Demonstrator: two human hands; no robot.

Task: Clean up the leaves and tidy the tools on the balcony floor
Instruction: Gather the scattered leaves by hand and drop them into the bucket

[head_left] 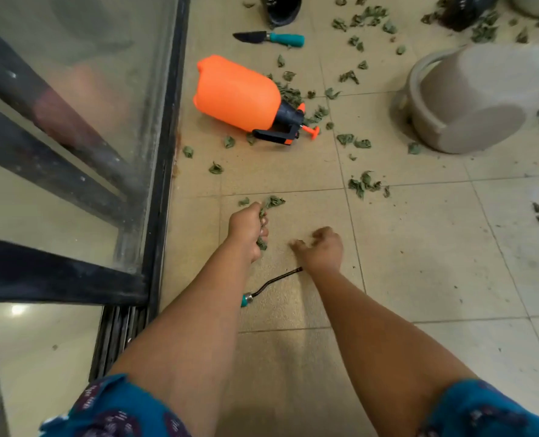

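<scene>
My left hand (247, 230) grips a bunch of dry green leaves (261, 243) just above the tiled floor. My right hand (322, 247) hovers beside it with curled fingers; a small leaf bit shows at its fingertips, but whether it pinches it is unclear. A leaf (274, 201) lies just beyond my left hand. Several more leaves (364, 183) are scattered across the tiles. An orange spray bottle (238, 93) lies on its side. A teal-handled trowel (269, 37) lies further back. A teal-handled hand tool with a bent black shaft (269, 285) lies under my forearms.
A glass sliding door with a black frame (164, 152) runs along the left. A beige bucket (470, 102) lies tipped at the right. A black pot (282, 9) and a spilled dark pot (463, 9) sit at the far edge.
</scene>
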